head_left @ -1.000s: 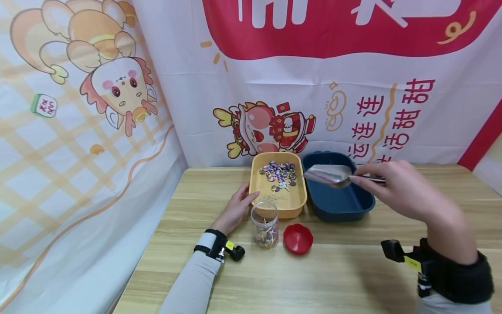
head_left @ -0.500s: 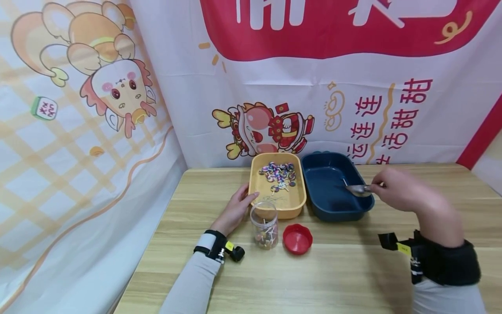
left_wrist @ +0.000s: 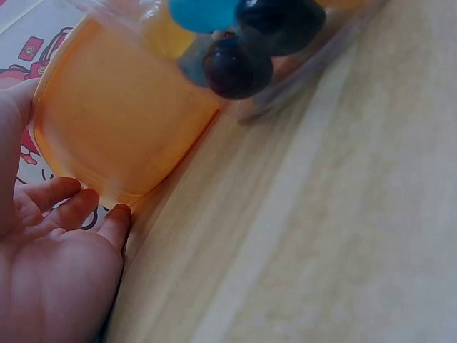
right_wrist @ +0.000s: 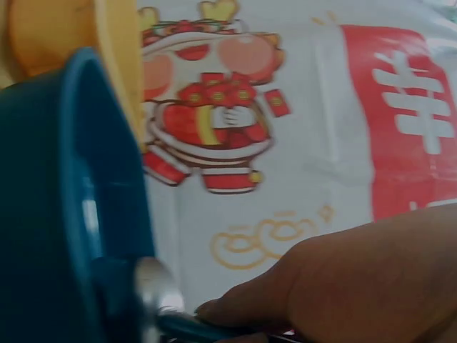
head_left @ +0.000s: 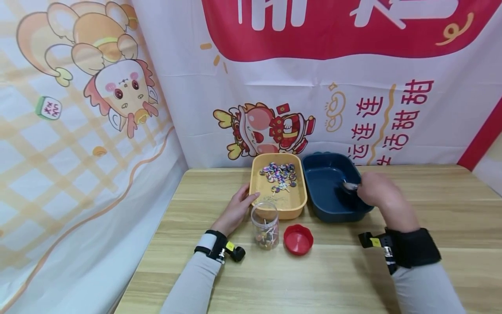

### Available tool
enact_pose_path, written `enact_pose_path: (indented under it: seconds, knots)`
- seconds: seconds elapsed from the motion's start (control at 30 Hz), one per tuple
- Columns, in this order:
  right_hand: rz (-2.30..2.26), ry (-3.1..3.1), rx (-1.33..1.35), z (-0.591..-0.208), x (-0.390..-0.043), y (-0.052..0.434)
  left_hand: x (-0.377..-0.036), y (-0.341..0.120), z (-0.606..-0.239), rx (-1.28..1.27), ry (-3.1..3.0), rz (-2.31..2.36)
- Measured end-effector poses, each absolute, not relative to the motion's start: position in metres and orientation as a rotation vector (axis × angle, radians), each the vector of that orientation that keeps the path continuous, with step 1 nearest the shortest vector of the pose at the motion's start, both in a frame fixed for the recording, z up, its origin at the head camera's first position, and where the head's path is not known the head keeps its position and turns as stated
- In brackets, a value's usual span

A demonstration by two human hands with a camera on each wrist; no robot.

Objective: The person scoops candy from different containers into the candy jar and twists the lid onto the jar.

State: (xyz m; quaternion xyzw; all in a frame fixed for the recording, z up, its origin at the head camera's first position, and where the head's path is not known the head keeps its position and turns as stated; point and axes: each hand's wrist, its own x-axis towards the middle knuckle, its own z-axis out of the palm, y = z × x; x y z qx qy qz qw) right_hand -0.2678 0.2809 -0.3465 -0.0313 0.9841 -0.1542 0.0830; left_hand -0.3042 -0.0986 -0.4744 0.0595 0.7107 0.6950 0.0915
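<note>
My right hand (head_left: 372,192) reaches over the right rim of the dark blue tray (head_left: 325,174) and holds a metal scoop (head_left: 349,186) by its handle, with the scoop's bowl down inside the tray. In the right wrist view the scoop (right_wrist: 153,286) shines next to the blue tray wall (right_wrist: 71,179). My left hand (head_left: 240,205) rests on the table, its straight fingers (left_wrist: 75,207) touching the yellow tray (left_wrist: 107,121) at its front left corner. That yellow tray (head_left: 292,200) holds several lollipops (head_left: 279,173) at its far end.
A clear jar (head_left: 265,224) with a few lollipops stands uncapped in front of the yellow tray, its red lid (head_left: 298,239) beside it on the right. The wooden table (head_left: 353,279) ends at printed banners (head_left: 274,65) behind and to the left.
My right hand came down and towards me, bringing the scoop from above the blue tray into it. The left hand has stayed put.
</note>
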Motion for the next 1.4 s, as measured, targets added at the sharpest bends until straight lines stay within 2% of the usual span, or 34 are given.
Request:
enact_pose_path:
  seconds: [0.8, 1.1, 1.4]
  knots:
    - [-0.592, 3.038, 0.002, -0.398, -0.298, 0.275, -0.305, -0.099, -0.476, 0.189, 2.117, 2.062]
    - [-0.643, 3.045, -0.11, -0.386, -0.294, 0.276, -0.305, -0.098, -0.474, 0.2, 2.126, 2.068]
    - [-0.661, 2.975, -0.098, -0.371, -0.287, 0.278, -0.306, -0.098, -0.477, 0.19, 2.116, 2.074]
